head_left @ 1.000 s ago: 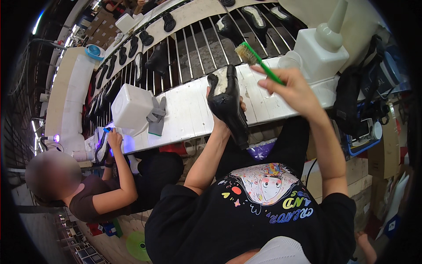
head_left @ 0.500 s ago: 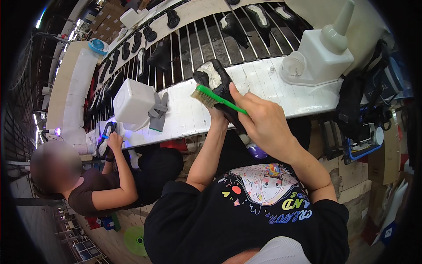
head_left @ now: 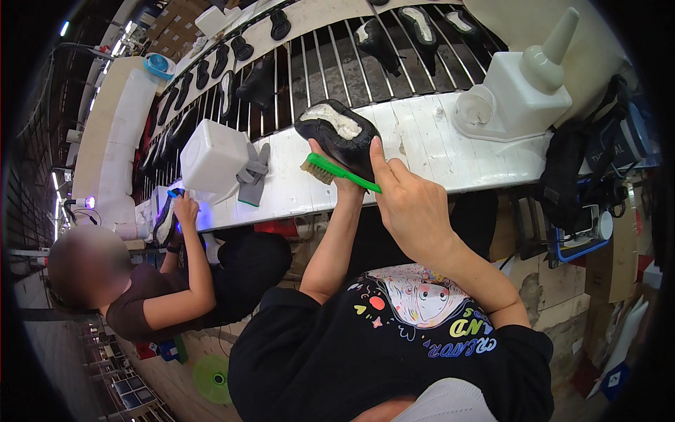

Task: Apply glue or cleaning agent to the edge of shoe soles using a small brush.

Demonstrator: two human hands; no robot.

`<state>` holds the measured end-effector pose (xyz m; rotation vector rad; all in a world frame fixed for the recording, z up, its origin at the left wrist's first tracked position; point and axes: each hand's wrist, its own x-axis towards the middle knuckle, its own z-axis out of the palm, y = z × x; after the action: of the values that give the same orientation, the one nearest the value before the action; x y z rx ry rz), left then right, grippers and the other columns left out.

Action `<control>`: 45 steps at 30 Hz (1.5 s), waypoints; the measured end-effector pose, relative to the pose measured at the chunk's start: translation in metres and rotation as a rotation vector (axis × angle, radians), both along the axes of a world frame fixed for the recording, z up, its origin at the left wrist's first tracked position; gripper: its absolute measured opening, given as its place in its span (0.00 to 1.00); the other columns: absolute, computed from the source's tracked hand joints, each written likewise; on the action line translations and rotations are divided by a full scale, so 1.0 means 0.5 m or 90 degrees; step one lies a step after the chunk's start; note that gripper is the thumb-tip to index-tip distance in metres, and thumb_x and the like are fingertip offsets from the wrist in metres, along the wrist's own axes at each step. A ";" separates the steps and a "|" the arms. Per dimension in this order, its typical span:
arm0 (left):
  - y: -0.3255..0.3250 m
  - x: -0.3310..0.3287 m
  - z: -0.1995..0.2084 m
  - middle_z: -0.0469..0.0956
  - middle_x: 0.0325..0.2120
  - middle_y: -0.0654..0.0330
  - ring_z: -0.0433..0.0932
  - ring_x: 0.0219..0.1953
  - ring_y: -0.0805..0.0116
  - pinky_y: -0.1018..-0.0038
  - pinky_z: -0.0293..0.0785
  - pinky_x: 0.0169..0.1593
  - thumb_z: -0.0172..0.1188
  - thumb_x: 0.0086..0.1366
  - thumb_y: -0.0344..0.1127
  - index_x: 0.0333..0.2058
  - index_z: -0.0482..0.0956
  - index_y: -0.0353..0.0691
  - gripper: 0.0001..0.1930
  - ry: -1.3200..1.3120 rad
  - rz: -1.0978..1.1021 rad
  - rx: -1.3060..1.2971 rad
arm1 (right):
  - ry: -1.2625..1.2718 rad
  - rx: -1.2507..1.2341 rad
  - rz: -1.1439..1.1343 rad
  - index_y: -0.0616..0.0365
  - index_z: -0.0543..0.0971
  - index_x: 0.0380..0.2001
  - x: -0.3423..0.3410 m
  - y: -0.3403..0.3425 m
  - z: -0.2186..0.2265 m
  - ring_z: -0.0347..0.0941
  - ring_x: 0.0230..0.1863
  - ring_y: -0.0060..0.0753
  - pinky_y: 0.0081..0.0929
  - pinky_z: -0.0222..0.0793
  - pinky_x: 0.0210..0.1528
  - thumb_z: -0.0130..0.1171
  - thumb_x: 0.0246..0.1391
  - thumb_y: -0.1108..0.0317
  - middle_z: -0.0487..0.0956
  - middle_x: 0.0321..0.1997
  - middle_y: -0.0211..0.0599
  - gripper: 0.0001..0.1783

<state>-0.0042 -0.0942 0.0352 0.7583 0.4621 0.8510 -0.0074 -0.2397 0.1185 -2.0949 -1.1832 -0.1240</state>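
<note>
A black shoe upper (head_left: 356,151) is held above the near edge of the white bench, its underside with a pale whitish middle turned up. My left hand (head_left: 349,193) grips it from below; the shoe and brush hide most of its fingers. In my right hand (head_left: 415,204) is a green-handled brush (head_left: 343,174) with tan bristles, lying across in front of the shoe. The bristles point down to the left and look clear of the pale underside. My right index finger reaches up against the shoe's side.
Behind the bench (head_left: 436,165) runs a metal-bar rack (head_left: 342,70) carrying several black shoe parts. A white squeeze bottle (head_left: 527,91) stands right; a white container (head_left: 214,158) and grey cloth strap (head_left: 253,176) lie left. A co-worker (head_left: 169,306) sits at left, handling another shoe.
The shoe has turned in my left hand, its toe swinging left and its pale underside showing more fully. My right hand and the brush have shifted slightly left and down.
</note>
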 end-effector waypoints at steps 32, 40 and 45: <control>0.007 -0.149 -0.062 0.42 0.63 0.36 0.49 0.63 0.35 0.35 0.52 0.57 0.77 0.30 0.54 0.67 0.37 0.43 0.70 0.824 -0.186 1.002 | 0.044 0.073 -0.360 0.64 0.70 0.55 0.265 -0.183 -0.274 0.67 0.28 0.46 0.38 0.63 0.33 0.48 0.61 0.70 0.70 0.28 0.47 0.20; 0.092 -0.143 -0.017 0.61 0.55 0.39 0.64 0.56 0.46 0.60 0.60 0.60 0.72 0.42 0.39 0.66 0.40 0.38 0.58 0.523 -0.154 0.676 | -0.053 -0.091 -0.409 0.62 0.70 0.56 0.264 -0.183 -0.282 0.67 0.36 0.41 0.36 0.63 0.38 0.48 0.60 0.67 0.72 0.31 0.40 0.21; 0.034 -0.111 -0.003 0.45 0.62 0.31 0.45 0.65 0.33 0.41 0.47 0.61 0.68 0.40 0.66 0.64 0.27 0.32 0.70 0.776 -0.231 0.854 | -0.106 -0.128 -0.421 0.63 0.68 0.57 0.263 -0.171 -0.291 0.67 0.39 0.42 0.40 0.60 0.43 0.48 0.60 0.67 0.73 0.34 0.40 0.22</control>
<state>-0.0600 -0.0769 0.0339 2.5572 0.7503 0.1388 0.1242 -0.3253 -0.0271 -2.6269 -0.5613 -0.5086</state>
